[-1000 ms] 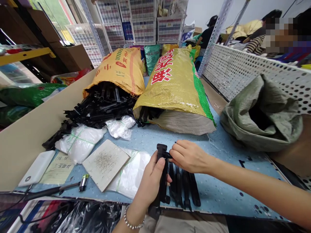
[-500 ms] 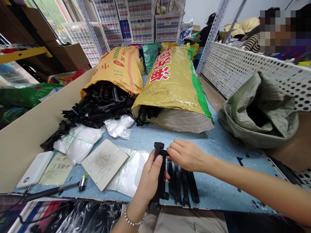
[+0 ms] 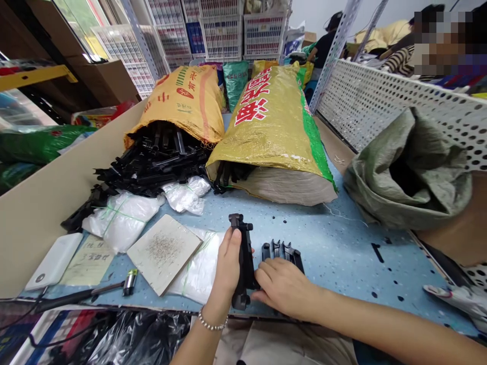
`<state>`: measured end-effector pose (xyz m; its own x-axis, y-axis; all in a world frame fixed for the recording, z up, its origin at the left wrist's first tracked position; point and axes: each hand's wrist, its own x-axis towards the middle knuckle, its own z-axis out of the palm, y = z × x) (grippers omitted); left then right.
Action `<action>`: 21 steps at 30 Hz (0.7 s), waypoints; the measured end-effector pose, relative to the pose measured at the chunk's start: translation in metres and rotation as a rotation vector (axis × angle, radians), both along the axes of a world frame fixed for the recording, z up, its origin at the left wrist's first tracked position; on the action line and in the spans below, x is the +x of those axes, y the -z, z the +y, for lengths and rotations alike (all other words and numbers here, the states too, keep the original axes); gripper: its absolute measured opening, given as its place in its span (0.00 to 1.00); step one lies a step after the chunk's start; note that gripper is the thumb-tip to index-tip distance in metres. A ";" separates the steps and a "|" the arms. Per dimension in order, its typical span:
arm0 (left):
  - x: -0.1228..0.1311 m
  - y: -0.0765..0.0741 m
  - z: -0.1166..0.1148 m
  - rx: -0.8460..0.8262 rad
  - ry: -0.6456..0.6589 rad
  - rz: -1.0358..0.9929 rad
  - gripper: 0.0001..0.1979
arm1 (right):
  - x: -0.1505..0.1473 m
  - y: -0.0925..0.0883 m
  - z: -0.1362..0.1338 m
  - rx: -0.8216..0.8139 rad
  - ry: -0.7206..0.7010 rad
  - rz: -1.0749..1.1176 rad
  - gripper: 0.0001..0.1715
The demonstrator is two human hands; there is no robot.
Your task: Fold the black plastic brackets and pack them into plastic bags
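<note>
My left hand [image 3: 228, 261] is wrapped round black plastic parts [image 3: 245, 263], held upright near the table's front edge. Against their lower right side is my right hand [image 3: 279, 284], its fingers curled; what its fingertips grip, if anything, is hidden. Just behind that hand, several black parts [image 3: 283, 251] lie side by side on the blue table [image 3: 335, 258]. A large pile of similar black parts [image 3: 152, 165] spills from the orange sack [image 3: 182, 104] at the back left. More dark parts show in the mouth of the yellow-green sack [image 3: 266, 126].
Left of my hands lie a stone slab [image 3: 163, 253], bundled plastic bags [image 3: 124, 220], a white device [image 3: 55, 261] and a black-handled tool [image 3: 66, 300]. A grey-green sack [image 3: 407, 172] stands right, beside a perforated white panel [image 3: 399, 106]. People are behind it.
My right hand has moved down from the top of the held parts to their lower right side. My left hand and the held parts have shifted slightly left.
</note>
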<state>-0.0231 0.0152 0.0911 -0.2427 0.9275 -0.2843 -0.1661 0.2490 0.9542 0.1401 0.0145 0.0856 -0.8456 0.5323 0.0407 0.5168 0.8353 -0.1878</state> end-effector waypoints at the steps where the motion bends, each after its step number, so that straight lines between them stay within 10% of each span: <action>1: 0.001 0.002 0.001 -0.009 -0.009 0.001 0.27 | 0.000 0.004 0.000 0.075 -0.028 0.016 0.18; 6: 0.004 0.014 0.007 -0.049 0.012 -0.037 0.26 | 0.000 0.018 0.004 0.174 -0.176 0.077 0.18; 10: -0.006 0.032 0.011 -0.064 -0.089 -0.108 0.28 | -0.005 0.016 0.029 -0.106 -0.113 0.023 0.21; 14: -0.003 0.061 0.005 0.004 -0.112 0.026 0.23 | -0.034 -0.003 0.106 -0.491 0.352 0.145 0.20; 21: 0.041 0.095 -0.011 0.107 0.014 0.288 0.23 | -0.125 -0.023 0.229 -0.503 0.718 0.259 0.29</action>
<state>0.0179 0.0041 -0.0038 -0.2860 0.9523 -0.1066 0.1176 0.1453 0.9824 0.0155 0.2435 0.1088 -0.3014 0.9332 -0.1958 0.7714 0.1179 -0.6254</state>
